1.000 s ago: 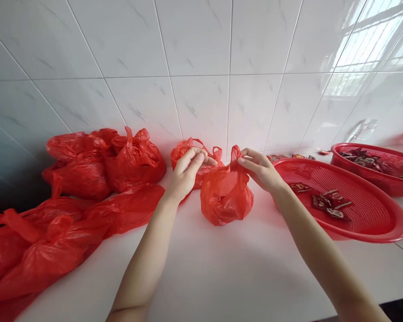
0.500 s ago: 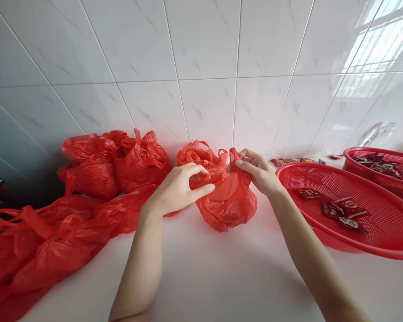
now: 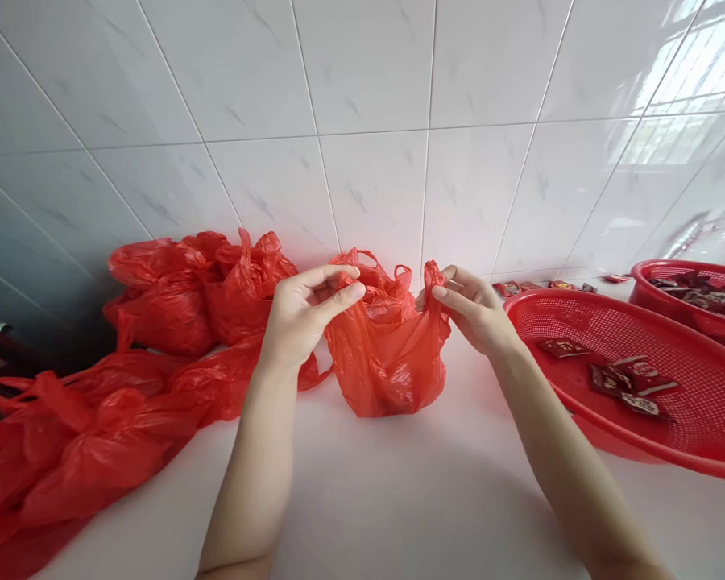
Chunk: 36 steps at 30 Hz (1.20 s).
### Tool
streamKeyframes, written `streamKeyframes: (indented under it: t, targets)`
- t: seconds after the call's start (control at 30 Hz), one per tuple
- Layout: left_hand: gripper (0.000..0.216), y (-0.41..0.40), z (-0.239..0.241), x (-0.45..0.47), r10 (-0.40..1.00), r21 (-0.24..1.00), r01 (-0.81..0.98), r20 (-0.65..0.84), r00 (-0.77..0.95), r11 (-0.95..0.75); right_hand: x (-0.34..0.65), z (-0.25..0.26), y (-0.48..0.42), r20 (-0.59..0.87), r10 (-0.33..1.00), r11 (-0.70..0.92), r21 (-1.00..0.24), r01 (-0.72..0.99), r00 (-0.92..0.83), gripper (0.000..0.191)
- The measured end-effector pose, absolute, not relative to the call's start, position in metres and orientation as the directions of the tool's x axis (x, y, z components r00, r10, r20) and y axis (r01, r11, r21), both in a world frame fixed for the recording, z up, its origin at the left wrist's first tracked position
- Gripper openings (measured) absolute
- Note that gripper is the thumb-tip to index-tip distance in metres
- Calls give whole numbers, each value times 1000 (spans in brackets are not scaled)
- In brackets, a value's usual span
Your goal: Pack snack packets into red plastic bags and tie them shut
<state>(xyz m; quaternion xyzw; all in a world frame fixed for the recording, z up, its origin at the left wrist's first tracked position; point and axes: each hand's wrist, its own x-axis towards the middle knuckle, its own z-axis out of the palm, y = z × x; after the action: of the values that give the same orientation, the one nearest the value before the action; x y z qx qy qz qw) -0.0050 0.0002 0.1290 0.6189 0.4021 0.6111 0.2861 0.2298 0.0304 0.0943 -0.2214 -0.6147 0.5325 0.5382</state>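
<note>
Counter (image 3: 399,499): white, running beneath both hands and out in front of them.
Near bags (image 3: 97,435): red, heaped left of the left hand and nearer the body; one seems to be knotted at the top.
Left hand (image 3: 302,314): thumb and fingers pinched on the left handle of the bag.
Right hand (image 3: 474,314): thumb and fingers closed on the gathered right handle.
Bag (image 3: 392,370): red, hanging between the two hands and below them, its base at the counter; whether it bears its full weight there, I cannot tell. The lower part bulges, but the contents do not show.
Basket (image 3: 556,310): red mesh, just right of the right hand; a few dark packets (image 3: 640,374) lie in it.
Rear bag (image 3: 387,294): red, behind the bag and between the hands, its handles up in loops.
Far bags (image 3: 163,318): red and full-looking, beyond the left hand to its left.
Wall packets (image 3: 507,288): small, beyond the right hand along the tiles.
Far basket (image 3: 664,300): beyond the basket, right of the right hand, holding more packets.
Progress: both handles are in hand, apart and untied; tying looks undone, and packets remain in both baskets.
</note>
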Motion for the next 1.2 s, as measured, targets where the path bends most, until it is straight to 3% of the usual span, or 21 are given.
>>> streamKeyframes:
  t: [0.13,0.5,0.8,1.03,1.2]
  targets:
    - [33,2,128,-3,864,866,-3,498,-67,-500,228,95,28,435,841,322,-880,-348,-322,24]
    - [17,-5,119,25,819,841,-10,530,221,-541,208,101,8,479,782,395,-876,-277,-398,28]
    - [14,-1,119,22,828,828,-20,561,3,-561,226,100,18,391,734,473,-881,5,-555,23]
    - [26,7,118,21,854,848,-122,495,-162,-515,226,92,29,367,803,311,-930,-195,-470,28]
    - [30,11,115,24,858,847,-144,494,-136,-511,220,85,29,307,755,236,-952,-196,-579,29]
